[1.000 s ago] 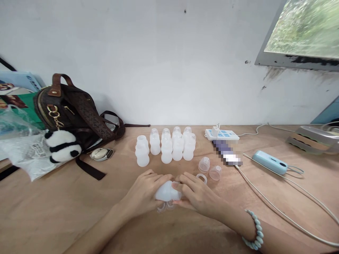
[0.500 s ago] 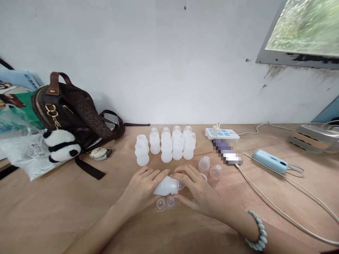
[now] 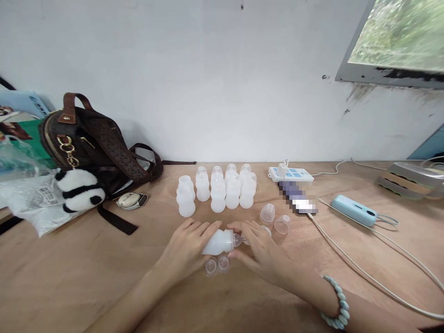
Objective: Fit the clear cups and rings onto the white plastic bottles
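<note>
Pale wall (image 3: 194,92) backs a brown wooden table (image 3: 166,305), with a dark backpack (image 3: 86,138) on the far left and a white power strip (image 3: 291,175) at the far right. Near the middle, the left hand (image 3: 189,245) is wrapped around the body of a frosted bottle (image 3: 218,243), which lies on its side, neck to the right. A clear teat (image 3: 237,239) sits at its mouth. The right hand (image 3: 255,245) curves over that end, fingers above and thumb below; whether it grips or merely touches, I cannot tell.

By its look, the bottle should be light, thin-walled and a little slippery; its narrowed waist seems the surest hold, while the soft-looking teat would bend and is better taken by its base.

Whether the bottle contains anything is hidden by its cloudy wall. Beyond it, frosted bottles (image 3: 218,199) stand upright under clear domed tops; to their left, uncapped bottles (image 3: 186,203) stand, insides not visible. Two clear covers (image 3: 267,214) rest right of the right hand, nothing showing within, beside a pale ring (image 3: 266,230) partly hidden by fingers. Two small clear pieces (image 3: 211,266) lie just nearer than the bottle.
</note>
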